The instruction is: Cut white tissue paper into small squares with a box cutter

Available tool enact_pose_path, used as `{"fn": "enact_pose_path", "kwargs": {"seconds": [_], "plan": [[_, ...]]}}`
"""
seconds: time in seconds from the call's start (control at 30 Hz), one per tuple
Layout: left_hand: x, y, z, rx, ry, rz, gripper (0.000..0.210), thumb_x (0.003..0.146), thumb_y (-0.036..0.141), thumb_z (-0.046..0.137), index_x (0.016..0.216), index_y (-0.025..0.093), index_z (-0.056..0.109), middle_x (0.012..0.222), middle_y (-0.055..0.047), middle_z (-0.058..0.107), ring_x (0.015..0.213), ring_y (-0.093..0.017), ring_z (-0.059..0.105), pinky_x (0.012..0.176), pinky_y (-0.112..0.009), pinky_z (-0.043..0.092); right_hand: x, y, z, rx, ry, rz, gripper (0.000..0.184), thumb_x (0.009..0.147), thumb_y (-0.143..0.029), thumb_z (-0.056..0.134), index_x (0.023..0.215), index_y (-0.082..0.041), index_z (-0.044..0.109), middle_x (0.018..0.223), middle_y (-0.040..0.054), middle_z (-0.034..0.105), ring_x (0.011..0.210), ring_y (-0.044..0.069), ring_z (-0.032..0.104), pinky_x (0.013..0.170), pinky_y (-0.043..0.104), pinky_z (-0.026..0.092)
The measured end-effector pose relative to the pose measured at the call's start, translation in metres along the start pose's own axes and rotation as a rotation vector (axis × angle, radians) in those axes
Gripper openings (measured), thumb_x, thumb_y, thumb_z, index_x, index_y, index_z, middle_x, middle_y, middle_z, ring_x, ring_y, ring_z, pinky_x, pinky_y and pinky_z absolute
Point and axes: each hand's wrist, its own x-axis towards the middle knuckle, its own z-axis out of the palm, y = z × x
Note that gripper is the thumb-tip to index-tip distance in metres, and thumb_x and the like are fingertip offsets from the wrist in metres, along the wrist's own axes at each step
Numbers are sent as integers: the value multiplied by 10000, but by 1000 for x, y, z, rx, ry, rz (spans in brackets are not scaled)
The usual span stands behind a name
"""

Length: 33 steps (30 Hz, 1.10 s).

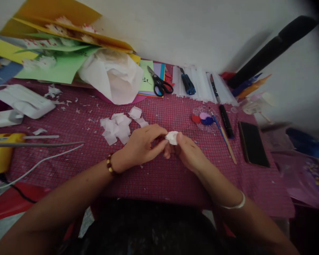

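Grips white paper piece (172, 138) in fingertips of left hand (142, 145) and right hand (190, 154), above checked tablecloth (154, 184), inside front edge. Leaves room rightward up to wooden stick (230, 152); borders paper squares (116, 128) at left.

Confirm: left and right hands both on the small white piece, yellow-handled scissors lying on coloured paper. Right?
One error: the scissors are black-handled, not yellow-handled, as the head view shows. The rest stands: left hand and right hand both on the small white piece, scissors on coloured paper.
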Motion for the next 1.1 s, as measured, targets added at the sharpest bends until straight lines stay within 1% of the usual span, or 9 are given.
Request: {"fn": "enact_pose_path", "kwargs": {"seconds": [0.13,0.3,0.4,0.5,0.6,0.83,0.9,1.0,1.1], "plan": [[0,-5,-1,26,45,-22,97,915,97,571,879,180,603,764,4,642,694,-107,610,640,-237,487,-2,-4,2,-55,-55,40,434,952,-635,543,876,-212,604,712,5,658,639,134,617,634,298,506],[0,-5,2,-43,86,56,279,825,58,549,1072,172,611,913,-46,694,825,-142,655,724,-280,552,0,-5,5,-64,-20,103,316,958,-518,555,887,-212,590,706,-6,646,637,130,606,632,302,498],[1,-4,5,-36,101,98,191,837,71,573,978,191,618,862,-19,679,808,-129,642,713,-270,540,1,-5,6,-56,-28,108,235,937,-436,581,868,-211,586,712,-9,640,640,125,603,633,300,498],[1,-4,6,11,124,71,118,849,86,579,851,203,593,770,14,637,729,-111,608,663,-256,507,2,-7,7,-76,-13,114,133,916,-345,583,874,-219,578,726,-7,643,645,130,610,634,307,504],[0,-3,5,18,140,41,115,850,96,586,822,207,575,751,17,628,727,-115,604,668,-265,502,3,-13,7,-167,-13,91,77,919,-297,543,874,-234,555,719,-13,644,610,131,605,608,310,503],[-1,7,6,-83,123,-32,103,836,96,562,866,193,580,830,-11,668,768,-119,620,685,-263,505,-4,-39,-8,-463,-202,104,129,941,-280,496,825,-233,527,695,-24,656,539,108,591,543,280,479],[-1,8,5,-117,100,-110,89,809,106,558,837,185,589,779,-4,667,701,-114,613,642,-255,487,-6,-40,-10,-498,-149,114,85,930,-255,477,881,-230,541,682,-34,646,523,106,581,523,273,473],[-1,7,3,-205,63,-273,60,756,126,569,752,185,557,649,26,599,573,-94,544,532,-228,406,-6,-33,-10,-488,3,115,103,908,-229,467,980,-228,541,623,-59,621,482,109,554,481,263,449],[2,7,3,-484,33,-435,18,805,197,558,810,192,542,659,29,584,555,-89,530,510,-223,413,-3,-21,-8,-437,127,114,96,943,-298,470,922,-230,535,577,-63,604,452,103,539,455,254,421]]}}
